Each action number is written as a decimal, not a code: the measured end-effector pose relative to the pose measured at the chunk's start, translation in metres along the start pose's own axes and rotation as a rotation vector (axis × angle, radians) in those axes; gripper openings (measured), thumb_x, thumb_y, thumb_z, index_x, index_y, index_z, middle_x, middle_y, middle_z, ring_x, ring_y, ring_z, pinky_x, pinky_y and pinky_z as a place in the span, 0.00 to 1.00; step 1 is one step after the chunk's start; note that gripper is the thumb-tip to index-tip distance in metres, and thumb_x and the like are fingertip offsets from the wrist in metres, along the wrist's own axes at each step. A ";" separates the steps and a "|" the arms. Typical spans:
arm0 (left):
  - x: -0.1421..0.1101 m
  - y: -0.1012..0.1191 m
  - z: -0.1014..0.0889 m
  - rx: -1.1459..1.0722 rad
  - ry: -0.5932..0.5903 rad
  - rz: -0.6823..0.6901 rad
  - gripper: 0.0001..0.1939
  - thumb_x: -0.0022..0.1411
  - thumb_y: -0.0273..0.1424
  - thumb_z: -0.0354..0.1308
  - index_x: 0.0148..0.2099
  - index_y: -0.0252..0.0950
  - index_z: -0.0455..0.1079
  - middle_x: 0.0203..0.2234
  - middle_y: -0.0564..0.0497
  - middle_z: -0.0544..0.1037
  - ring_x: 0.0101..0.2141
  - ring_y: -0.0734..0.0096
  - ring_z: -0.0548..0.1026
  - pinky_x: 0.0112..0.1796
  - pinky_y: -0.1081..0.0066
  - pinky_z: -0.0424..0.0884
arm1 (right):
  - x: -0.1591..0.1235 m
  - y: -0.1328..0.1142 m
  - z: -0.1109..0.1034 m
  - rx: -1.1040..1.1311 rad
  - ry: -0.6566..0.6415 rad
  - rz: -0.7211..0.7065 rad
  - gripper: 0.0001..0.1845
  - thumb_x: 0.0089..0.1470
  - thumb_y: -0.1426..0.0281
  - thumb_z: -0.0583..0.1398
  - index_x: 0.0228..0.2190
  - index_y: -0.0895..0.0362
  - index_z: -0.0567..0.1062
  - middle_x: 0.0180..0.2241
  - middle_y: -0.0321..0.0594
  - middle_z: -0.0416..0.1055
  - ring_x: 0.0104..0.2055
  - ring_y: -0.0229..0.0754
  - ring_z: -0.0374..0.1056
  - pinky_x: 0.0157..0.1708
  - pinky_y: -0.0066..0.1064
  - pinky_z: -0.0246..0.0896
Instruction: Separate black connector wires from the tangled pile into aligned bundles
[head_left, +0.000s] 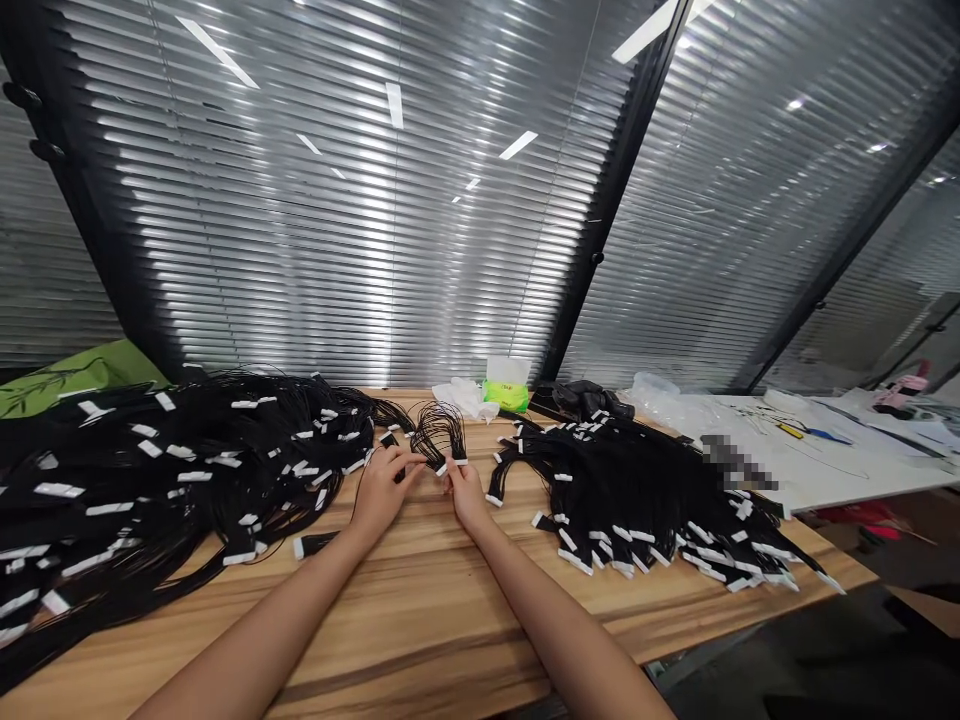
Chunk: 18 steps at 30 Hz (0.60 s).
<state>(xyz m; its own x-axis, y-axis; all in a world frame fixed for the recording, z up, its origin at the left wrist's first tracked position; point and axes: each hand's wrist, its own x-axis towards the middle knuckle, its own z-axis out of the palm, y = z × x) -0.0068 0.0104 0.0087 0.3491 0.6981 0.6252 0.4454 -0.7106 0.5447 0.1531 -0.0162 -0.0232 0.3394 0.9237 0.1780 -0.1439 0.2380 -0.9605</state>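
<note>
Seen from my end: wooden table (420, 620) nearest. My right hand (466, 490) pinches white connector (461, 462) of black wire bundle (442, 430); wires loop up just beyond fingertips, between two cable piles. My left hand (386, 490) has fingers bent at bundle's left side; can't tell whether gripping. Left pile (210, 510) sprawls widely, right pile (645, 480) fans out. Farther: green tissue pack (507, 394), then slatted blinds (337, 260).

On the table (435, 620), 1 cable heap (180, 430) lies at frame left, another cable heap (622, 480) right of centre, with a cable bundle (442, 425) between them; behind, at centre, a tissue pack (507, 392) sits before the blinds (337, 250)
</note>
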 end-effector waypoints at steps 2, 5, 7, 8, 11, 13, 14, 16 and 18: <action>-0.001 0.001 0.001 0.054 -0.022 0.058 0.13 0.65 0.36 0.52 0.44 0.42 0.76 0.38 0.48 0.76 0.41 0.63 0.71 0.44 0.65 0.65 | 0.000 0.001 0.000 -0.021 -0.013 -0.003 0.22 0.46 0.48 0.60 0.24 0.55 0.69 0.14 0.28 0.59 0.19 0.36 0.54 0.22 0.29 0.48; -0.001 0.000 0.002 0.093 -0.039 0.087 0.14 0.67 0.36 0.50 0.45 0.42 0.76 0.40 0.48 0.76 0.42 0.63 0.72 0.44 0.65 0.66 | 0.000 0.006 0.001 -0.045 -0.037 -0.005 0.22 0.47 0.48 0.59 0.25 0.55 0.70 0.15 0.29 0.60 0.19 0.36 0.54 0.22 0.29 0.48; -0.001 0.001 0.002 0.124 -0.050 0.099 0.14 0.67 0.37 0.50 0.46 0.42 0.76 0.40 0.48 0.76 0.42 0.63 0.72 0.44 0.65 0.66 | 0.001 0.009 0.001 -0.056 -0.054 -0.005 0.22 0.47 0.47 0.59 0.26 0.55 0.70 0.16 0.29 0.61 0.19 0.36 0.54 0.22 0.29 0.48; -0.001 0.001 0.002 0.143 -0.061 0.106 0.14 0.67 0.36 0.49 0.46 0.42 0.76 0.40 0.48 0.76 0.42 0.63 0.72 0.44 0.64 0.66 | 0.001 0.010 0.001 -0.060 -0.061 -0.005 0.23 0.47 0.47 0.59 0.26 0.55 0.70 0.16 0.30 0.61 0.19 0.36 0.54 0.22 0.29 0.48; -0.002 0.002 0.001 0.190 -0.096 0.127 0.14 0.67 0.36 0.49 0.46 0.43 0.76 0.40 0.47 0.77 0.41 0.63 0.72 0.43 0.64 0.66 | 0.002 0.012 0.000 -0.072 -0.069 -0.001 0.23 0.48 0.47 0.58 0.25 0.55 0.69 0.16 0.30 0.61 0.19 0.36 0.54 0.22 0.28 0.48; -0.002 0.003 0.001 0.209 -0.103 0.143 0.14 0.67 0.36 0.50 0.46 0.43 0.76 0.40 0.47 0.77 0.41 0.63 0.72 0.43 0.64 0.66 | 0.002 0.011 0.001 -0.077 -0.071 0.002 0.23 0.48 0.47 0.58 0.24 0.55 0.69 0.16 0.29 0.60 0.20 0.36 0.54 0.22 0.28 0.48; -0.002 0.002 0.001 0.218 -0.101 0.152 0.14 0.67 0.36 0.50 0.46 0.43 0.76 0.40 0.47 0.77 0.40 0.63 0.72 0.43 0.64 0.66 | 0.002 0.010 0.001 -0.079 -0.072 0.004 0.23 0.48 0.47 0.58 0.24 0.55 0.69 0.16 0.29 0.60 0.20 0.36 0.55 0.22 0.28 0.48; -0.001 0.001 0.001 0.235 -0.093 0.168 0.14 0.67 0.36 0.49 0.46 0.43 0.77 0.40 0.48 0.78 0.40 0.62 0.73 0.42 0.64 0.66 | 0.002 0.008 0.002 -0.082 -0.070 0.007 0.22 0.49 0.48 0.58 0.25 0.55 0.69 0.16 0.29 0.60 0.20 0.36 0.55 0.22 0.28 0.49; 0.000 -0.001 0.001 0.241 -0.087 0.184 0.15 0.67 0.36 0.49 0.45 0.43 0.77 0.40 0.48 0.78 0.40 0.62 0.74 0.41 0.65 0.66 | 0.003 0.007 0.002 -0.085 -0.061 0.008 0.21 0.50 0.49 0.57 0.25 0.55 0.68 0.16 0.29 0.61 0.19 0.36 0.55 0.22 0.28 0.49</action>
<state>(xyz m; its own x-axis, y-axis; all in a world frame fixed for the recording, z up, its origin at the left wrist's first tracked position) -0.0067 0.0112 0.0073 0.5065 0.5718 0.6453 0.5472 -0.7916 0.2720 0.1508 -0.0114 -0.0288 0.2808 0.9427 0.1803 -0.0659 0.2064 -0.9763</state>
